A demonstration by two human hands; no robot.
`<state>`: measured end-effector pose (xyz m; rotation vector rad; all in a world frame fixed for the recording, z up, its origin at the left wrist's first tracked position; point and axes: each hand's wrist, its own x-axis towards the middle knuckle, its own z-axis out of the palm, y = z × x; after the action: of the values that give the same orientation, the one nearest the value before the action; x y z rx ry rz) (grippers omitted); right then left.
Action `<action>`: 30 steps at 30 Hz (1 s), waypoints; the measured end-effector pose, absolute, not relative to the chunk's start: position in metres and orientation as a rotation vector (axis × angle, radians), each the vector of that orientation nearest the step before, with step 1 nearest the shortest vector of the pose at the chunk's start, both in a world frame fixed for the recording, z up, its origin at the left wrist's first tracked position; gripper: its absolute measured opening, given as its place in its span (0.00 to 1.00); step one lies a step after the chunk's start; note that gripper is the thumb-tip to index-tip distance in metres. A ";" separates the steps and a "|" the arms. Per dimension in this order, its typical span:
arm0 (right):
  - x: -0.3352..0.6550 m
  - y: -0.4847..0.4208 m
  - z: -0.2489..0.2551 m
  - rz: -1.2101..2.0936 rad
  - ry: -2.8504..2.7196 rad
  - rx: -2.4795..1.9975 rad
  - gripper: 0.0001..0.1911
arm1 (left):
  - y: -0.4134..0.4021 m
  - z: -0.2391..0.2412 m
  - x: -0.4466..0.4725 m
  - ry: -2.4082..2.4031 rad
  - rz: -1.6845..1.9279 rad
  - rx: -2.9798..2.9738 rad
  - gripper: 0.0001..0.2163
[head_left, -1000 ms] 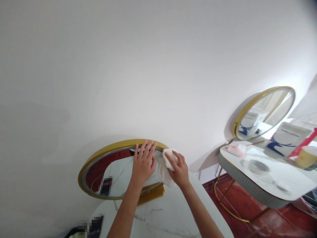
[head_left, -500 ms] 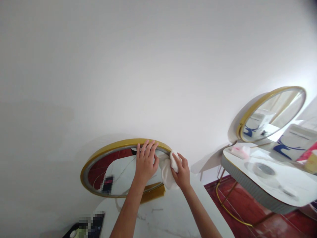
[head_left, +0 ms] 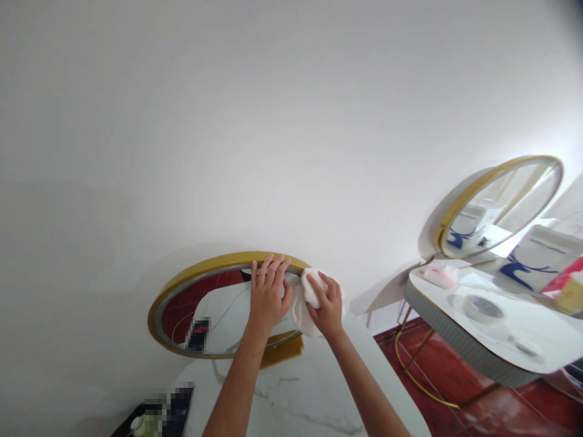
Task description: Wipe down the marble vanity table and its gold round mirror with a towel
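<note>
A round mirror [head_left: 218,315] in a gold frame stands on a white marbled tabletop [head_left: 300,400], against the wall. My left hand [head_left: 268,294] lies on it with fingers spread, the fingertips over the top rim. Bunched in my right hand [head_left: 328,306] is a white cloth [head_left: 314,285], pressed against the mirror's right edge. Part of the cloth hangs down below the fingers and covers that side of the frame. A gold base [head_left: 282,352] shows under the mirror between my forearms.
To the right stands a second table [head_left: 478,346] with another gold-framed mirror [head_left: 510,200], a roll of tape [head_left: 483,308], a pink-and-white packet [head_left: 441,276] and a white bag with blue print [head_left: 542,258]. Dark items lie at the lower left. The floor [head_left: 419,358] is red tile.
My right hand has shifted slightly left and up along the rim with the cloth. My left hand keeps its place on the mirror.
</note>
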<state>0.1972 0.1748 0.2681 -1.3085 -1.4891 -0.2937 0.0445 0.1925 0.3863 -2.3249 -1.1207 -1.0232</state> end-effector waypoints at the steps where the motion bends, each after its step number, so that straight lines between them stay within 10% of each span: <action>1: 0.200 0.174 0.254 -0.279 -1.463 -1.311 0.30 | 0.192 0.387 0.045 -1.122 -1.023 -2.323 0.20; 7: 0.215 0.159 0.208 -0.161 -1.486 -1.412 0.29 | 0.194 0.383 0.049 -1.133 -1.060 -2.310 0.19; 18: 0.200 0.163 0.281 -0.253 -1.520 -1.332 0.29 | 0.193 0.382 0.047 -1.141 -1.084 -2.308 0.19; 30: 0.218 0.143 0.175 -0.057 -1.545 -1.532 0.30 | 0.193 0.382 0.052 -1.161 -1.092 -2.310 0.19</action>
<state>0.2179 0.1434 0.1750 -1.5325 -1.5454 -0.0566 0.0519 0.1929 0.3822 -2.3098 -1.1613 -1.0917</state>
